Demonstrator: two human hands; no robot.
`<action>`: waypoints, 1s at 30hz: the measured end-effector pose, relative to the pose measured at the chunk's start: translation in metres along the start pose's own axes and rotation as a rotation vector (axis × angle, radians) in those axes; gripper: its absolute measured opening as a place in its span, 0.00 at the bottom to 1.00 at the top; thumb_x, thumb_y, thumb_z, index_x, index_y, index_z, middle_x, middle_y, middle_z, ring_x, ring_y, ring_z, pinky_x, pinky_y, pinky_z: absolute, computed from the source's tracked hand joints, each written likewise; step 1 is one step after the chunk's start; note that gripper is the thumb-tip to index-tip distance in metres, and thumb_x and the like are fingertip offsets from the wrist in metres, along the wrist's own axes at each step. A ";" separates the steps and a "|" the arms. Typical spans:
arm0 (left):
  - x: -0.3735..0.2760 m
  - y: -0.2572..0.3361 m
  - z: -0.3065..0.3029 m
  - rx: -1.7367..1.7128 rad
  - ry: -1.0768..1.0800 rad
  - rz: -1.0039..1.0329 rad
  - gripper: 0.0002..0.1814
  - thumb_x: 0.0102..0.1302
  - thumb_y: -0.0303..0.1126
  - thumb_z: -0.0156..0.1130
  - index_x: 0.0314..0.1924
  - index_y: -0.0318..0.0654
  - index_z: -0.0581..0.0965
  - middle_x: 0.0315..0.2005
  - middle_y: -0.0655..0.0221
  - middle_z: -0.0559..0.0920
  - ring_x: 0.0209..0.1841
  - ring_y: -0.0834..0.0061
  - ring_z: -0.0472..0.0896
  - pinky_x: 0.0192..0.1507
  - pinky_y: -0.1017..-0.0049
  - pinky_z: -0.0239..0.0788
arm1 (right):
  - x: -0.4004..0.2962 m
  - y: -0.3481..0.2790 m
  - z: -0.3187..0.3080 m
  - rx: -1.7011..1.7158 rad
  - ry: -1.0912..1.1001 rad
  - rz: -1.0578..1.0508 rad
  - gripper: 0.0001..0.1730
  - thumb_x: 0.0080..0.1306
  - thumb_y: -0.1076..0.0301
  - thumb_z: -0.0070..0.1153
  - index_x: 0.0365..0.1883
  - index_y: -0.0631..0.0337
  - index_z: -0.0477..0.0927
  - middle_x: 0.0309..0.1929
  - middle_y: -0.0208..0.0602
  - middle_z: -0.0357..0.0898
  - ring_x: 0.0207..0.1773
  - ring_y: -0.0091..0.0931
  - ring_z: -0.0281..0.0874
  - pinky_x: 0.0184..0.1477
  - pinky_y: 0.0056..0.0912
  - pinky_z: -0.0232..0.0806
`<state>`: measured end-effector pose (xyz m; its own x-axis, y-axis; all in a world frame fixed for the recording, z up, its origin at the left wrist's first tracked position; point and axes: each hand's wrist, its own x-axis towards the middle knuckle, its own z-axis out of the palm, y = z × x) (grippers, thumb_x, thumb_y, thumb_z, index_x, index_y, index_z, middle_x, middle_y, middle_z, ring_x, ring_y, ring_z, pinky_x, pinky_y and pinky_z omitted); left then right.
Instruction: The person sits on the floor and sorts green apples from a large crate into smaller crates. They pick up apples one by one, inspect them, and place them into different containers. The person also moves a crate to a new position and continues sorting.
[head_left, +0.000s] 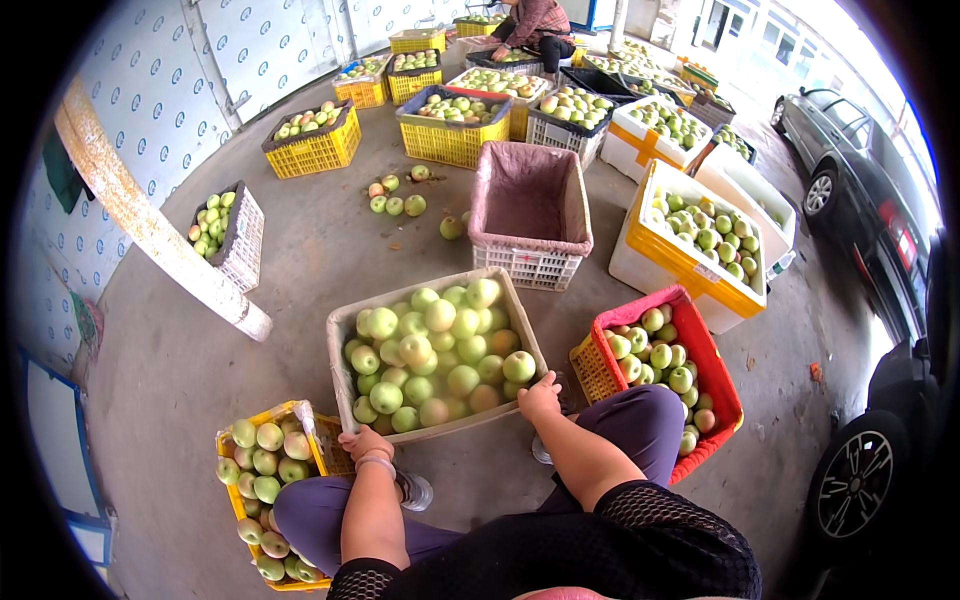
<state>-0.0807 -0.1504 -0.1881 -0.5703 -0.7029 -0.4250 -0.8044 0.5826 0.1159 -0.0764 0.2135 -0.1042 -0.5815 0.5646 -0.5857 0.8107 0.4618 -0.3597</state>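
Observation:
A fabric-lined crate (341, 390) full of green apples (414, 349) is in front of my knees. My left hand (367, 444) grips its near left corner, and my right hand (540, 396) grips its near right corner. The fingers under the rim are partly hidden. By my left knee stands a yellow plastic crate (225, 465) of apples with a pink blush. A red-lined yellow crate (716, 375), also holding apples, sits beside my right knee.
Past the held crate stands a pink-lined white crate (532, 202). Loose apples (394, 204) lie on the concrete floor. A foam box with yellow tape (637, 240) is at right, near parked cars (862, 180). A rusty post (165, 232) rises left. Another person (536, 30) crouches behind several crates.

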 end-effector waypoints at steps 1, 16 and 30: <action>0.000 -0.001 0.000 -0.001 0.003 0.001 0.31 0.74 0.52 0.42 0.65 0.38 0.50 0.61 0.56 0.65 0.58 0.51 0.74 0.58 0.57 0.68 | -0.002 -0.001 -0.002 0.011 -0.025 0.001 0.51 0.63 0.55 0.55 0.76 0.61 0.39 0.67 0.56 0.56 0.62 0.46 0.72 0.59 0.45 0.69; 0.005 -0.002 0.005 -0.113 0.048 -0.053 0.30 0.74 0.51 0.42 0.64 0.38 0.52 0.60 0.56 0.66 0.57 0.51 0.75 0.58 0.56 0.69 | 0.003 0.002 0.004 0.020 0.024 -0.019 0.48 0.62 0.58 0.55 0.73 0.59 0.44 0.64 0.55 0.59 0.58 0.48 0.76 0.55 0.47 0.72; -0.006 0.003 -0.004 -0.238 0.046 -0.109 0.32 0.74 0.50 0.42 0.66 0.38 0.49 0.61 0.55 0.66 0.57 0.50 0.75 0.58 0.56 0.69 | -0.004 -0.001 -0.007 0.011 -0.068 -0.014 0.54 0.63 0.54 0.56 0.76 0.65 0.35 0.68 0.61 0.55 0.63 0.49 0.70 0.63 0.45 0.67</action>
<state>-0.0805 -0.1455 -0.1817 -0.4805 -0.7774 -0.4060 -0.8750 0.3939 0.2814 -0.0752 0.2163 -0.0966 -0.5870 0.5107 -0.6282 0.8037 0.4613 -0.3759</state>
